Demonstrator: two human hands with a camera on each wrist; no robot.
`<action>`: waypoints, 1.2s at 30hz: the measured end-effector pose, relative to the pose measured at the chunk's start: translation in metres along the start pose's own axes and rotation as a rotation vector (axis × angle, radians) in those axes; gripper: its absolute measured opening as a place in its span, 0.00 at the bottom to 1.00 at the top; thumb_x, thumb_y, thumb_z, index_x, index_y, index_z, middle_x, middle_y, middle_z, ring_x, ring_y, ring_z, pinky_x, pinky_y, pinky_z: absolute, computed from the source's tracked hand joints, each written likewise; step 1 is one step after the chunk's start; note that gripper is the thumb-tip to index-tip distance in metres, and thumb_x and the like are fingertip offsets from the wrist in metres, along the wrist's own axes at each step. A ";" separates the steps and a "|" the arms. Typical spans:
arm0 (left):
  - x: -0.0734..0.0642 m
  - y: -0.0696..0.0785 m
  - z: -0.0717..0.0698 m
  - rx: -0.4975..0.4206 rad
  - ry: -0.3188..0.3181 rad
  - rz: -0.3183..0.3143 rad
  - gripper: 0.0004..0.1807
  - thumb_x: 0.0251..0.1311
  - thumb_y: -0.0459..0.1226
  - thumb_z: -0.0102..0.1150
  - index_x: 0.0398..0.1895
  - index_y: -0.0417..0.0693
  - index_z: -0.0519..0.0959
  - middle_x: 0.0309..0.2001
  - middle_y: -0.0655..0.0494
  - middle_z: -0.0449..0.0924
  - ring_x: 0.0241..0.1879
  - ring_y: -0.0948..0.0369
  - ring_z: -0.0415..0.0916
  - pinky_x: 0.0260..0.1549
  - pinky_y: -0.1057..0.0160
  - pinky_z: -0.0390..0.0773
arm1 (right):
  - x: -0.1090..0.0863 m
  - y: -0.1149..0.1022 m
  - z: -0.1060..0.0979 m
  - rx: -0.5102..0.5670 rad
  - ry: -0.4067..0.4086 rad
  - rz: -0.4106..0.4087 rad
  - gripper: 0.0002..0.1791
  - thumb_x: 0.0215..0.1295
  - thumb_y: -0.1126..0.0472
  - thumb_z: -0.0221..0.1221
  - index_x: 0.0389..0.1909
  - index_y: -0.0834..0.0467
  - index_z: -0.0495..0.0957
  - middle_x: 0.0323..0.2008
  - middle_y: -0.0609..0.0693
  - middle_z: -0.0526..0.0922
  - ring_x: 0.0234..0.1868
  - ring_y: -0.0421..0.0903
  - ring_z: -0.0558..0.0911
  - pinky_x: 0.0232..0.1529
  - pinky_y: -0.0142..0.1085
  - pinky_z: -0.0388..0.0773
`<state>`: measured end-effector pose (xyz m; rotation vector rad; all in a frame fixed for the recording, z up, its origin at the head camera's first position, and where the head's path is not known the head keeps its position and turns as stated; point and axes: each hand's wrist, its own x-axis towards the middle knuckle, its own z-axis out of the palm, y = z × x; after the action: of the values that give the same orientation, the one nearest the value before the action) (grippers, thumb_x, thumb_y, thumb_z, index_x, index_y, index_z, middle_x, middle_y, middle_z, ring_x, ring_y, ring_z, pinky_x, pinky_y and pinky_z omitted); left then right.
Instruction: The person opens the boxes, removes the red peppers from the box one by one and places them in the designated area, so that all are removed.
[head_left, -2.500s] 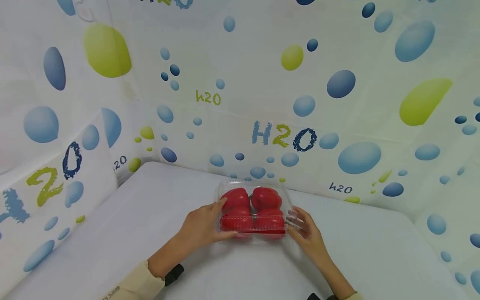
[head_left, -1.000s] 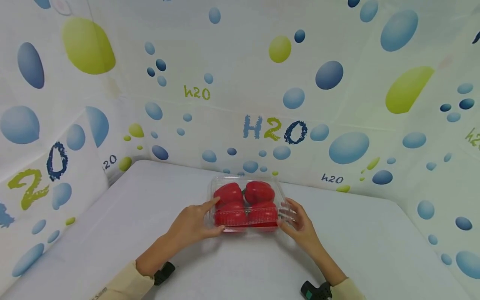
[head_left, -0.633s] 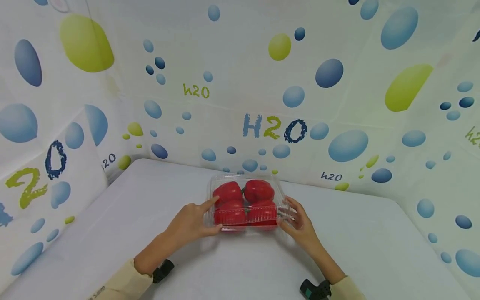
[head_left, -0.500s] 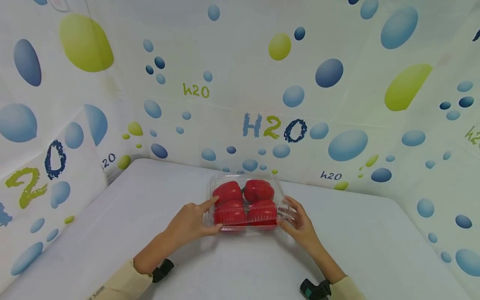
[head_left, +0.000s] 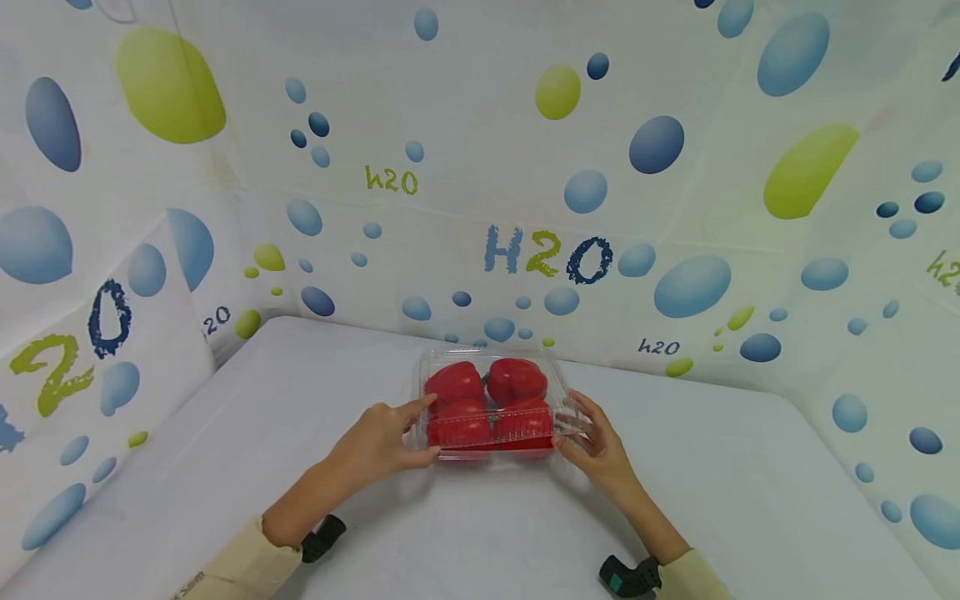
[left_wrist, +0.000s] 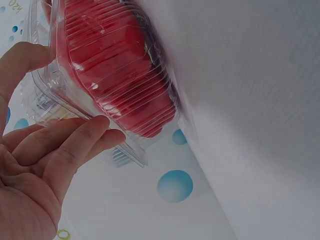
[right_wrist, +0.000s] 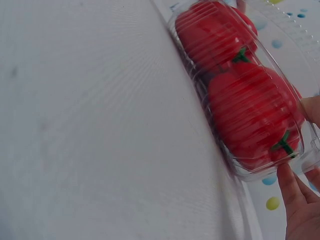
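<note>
A clear plastic clamshell box (head_left: 487, 456) with several red bell peppers (head_left: 518, 380) inside stands on the white table. My left hand (head_left: 375, 440) holds its left side, the index finger on the upper edge and the thumb at the front left corner. In the left wrist view, the thumb and fingertips (left_wrist: 100, 122) meet the box's thin clear rim from opposite sides. At the right side, my right hand (head_left: 604, 450) grips the box's edge between thumb and fingers. Green stems (right_wrist: 285, 143) show through the ribbed wall in the right wrist view.
The white-covered table (head_left: 480, 542) extends around the box. Behind it and at both sides hang white sheets (head_left: 465, 208) printed with blue and green drops and H2O lettering. Dark wrist devices (head_left: 630, 575) sit below both hands, at beige sleeves (head_left: 243, 567).
The head view has shifted slightly, so everything sits farther left and a little higher. My left thumb has drawn back left along the box's front edge. Both hands stay on the box.
</note>
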<state>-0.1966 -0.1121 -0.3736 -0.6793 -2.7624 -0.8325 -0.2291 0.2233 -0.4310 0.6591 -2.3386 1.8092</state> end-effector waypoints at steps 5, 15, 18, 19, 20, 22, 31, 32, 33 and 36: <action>0.000 -0.002 0.000 -0.001 0.012 0.025 0.35 0.49 0.40 0.74 0.60 0.35 0.75 0.14 0.61 0.69 0.16 0.70 0.62 0.15 0.72 0.68 | 0.000 0.002 0.000 0.000 0.002 0.004 0.40 0.63 0.70 0.62 0.74 0.55 0.55 0.68 0.62 0.63 0.62 0.64 0.70 0.57 0.27 0.73; -0.001 -0.003 -0.001 -0.021 0.014 0.054 0.32 0.48 0.39 0.74 0.58 0.35 0.77 0.15 0.60 0.73 0.17 0.71 0.65 0.15 0.73 0.69 | -0.001 0.004 0.001 0.021 0.012 0.018 0.42 0.62 0.72 0.62 0.74 0.58 0.54 0.68 0.64 0.62 0.62 0.60 0.72 0.56 0.27 0.73; -0.001 -0.003 -0.001 -0.024 0.009 0.054 0.31 0.49 0.39 0.74 0.57 0.36 0.77 0.15 0.60 0.73 0.15 0.71 0.61 0.15 0.73 0.68 | -0.001 0.003 0.001 0.035 0.009 0.019 0.41 0.62 0.72 0.61 0.74 0.59 0.54 0.67 0.66 0.62 0.62 0.57 0.73 0.56 0.26 0.73; -0.001 -0.003 -0.001 -0.024 0.007 0.051 0.31 0.49 0.39 0.74 0.57 0.36 0.77 0.15 0.60 0.73 0.15 0.71 0.61 0.15 0.73 0.68 | -0.001 0.003 0.001 0.038 0.008 0.017 0.41 0.62 0.72 0.61 0.74 0.59 0.54 0.67 0.67 0.62 0.62 0.56 0.73 0.56 0.26 0.74; -0.001 -0.003 -0.002 -0.024 0.005 0.047 0.31 0.49 0.39 0.74 0.57 0.36 0.77 0.15 0.60 0.72 0.14 0.71 0.60 0.14 0.73 0.67 | -0.001 0.003 0.001 0.044 0.007 0.017 0.41 0.62 0.73 0.61 0.74 0.59 0.54 0.67 0.67 0.62 0.62 0.55 0.74 0.56 0.26 0.74; -0.001 -0.002 -0.002 -0.020 0.004 0.045 0.31 0.49 0.39 0.73 0.57 0.36 0.77 0.15 0.61 0.72 0.15 0.71 0.59 0.15 0.73 0.67 | -0.001 0.002 0.002 0.052 0.005 0.016 0.41 0.62 0.73 0.61 0.74 0.59 0.54 0.67 0.68 0.62 0.62 0.54 0.74 0.56 0.27 0.74; -0.003 -0.001 -0.001 -0.045 0.008 0.048 0.29 0.50 0.36 0.72 0.56 0.35 0.77 0.13 0.61 0.70 0.14 0.72 0.59 0.14 0.73 0.66 | -0.002 0.000 0.002 0.060 0.012 0.018 0.42 0.61 0.73 0.61 0.74 0.60 0.54 0.68 0.67 0.62 0.62 0.59 0.74 0.56 0.28 0.74; -0.003 -0.001 -0.001 -0.046 0.008 0.043 0.29 0.50 0.36 0.72 0.56 0.35 0.77 0.14 0.61 0.71 0.15 0.72 0.60 0.14 0.73 0.67 | -0.002 0.000 0.002 0.058 0.013 0.021 0.42 0.61 0.73 0.61 0.74 0.60 0.54 0.68 0.66 0.62 0.62 0.59 0.73 0.56 0.28 0.74; -0.004 0.000 -0.001 -0.047 0.007 0.035 0.29 0.51 0.36 0.72 0.57 0.35 0.77 0.14 0.61 0.71 0.15 0.71 0.61 0.15 0.73 0.67 | -0.002 0.000 0.003 0.057 0.014 0.022 0.42 0.61 0.73 0.61 0.74 0.60 0.53 0.68 0.66 0.62 0.62 0.60 0.73 0.56 0.28 0.74; -0.005 0.001 -0.002 -0.048 0.002 0.014 0.29 0.51 0.35 0.72 0.58 0.36 0.77 0.13 0.62 0.69 0.15 0.71 0.61 0.16 0.73 0.69 | -0.002 0.000 0.003 0.053 0.013 0.026 0.42 0.62 0.73 0.61 0.74 0.59 0.53 0.68 0.66 0.62 0.61 0.54 0.75 0.55 0.28 0.75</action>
<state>-0.1920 -0.1142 -0.3733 -0.7043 -2.7407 -0.8995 -0.2266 0.2216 -0.4330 0.6246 -2.3083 1.8869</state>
